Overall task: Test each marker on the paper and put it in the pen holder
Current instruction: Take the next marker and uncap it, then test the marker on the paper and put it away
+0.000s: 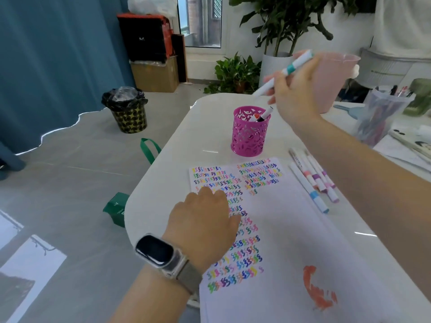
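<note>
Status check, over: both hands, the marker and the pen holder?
Right hand grips teal-banded marker above and just right of pink pen holder. Left hand flat on paper. Holder mouth unobstructed, markers already inside.

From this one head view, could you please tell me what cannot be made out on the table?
- Marker in the right hand: motion-blurred; whether it is capped is unclear.
- Pen holder: its wall hides how many markers are inside.
- Paper: cut off by the bottom edge; the left hand covers some squiggles.
- Loose markers: the right forearm hides their far ends.
</note>
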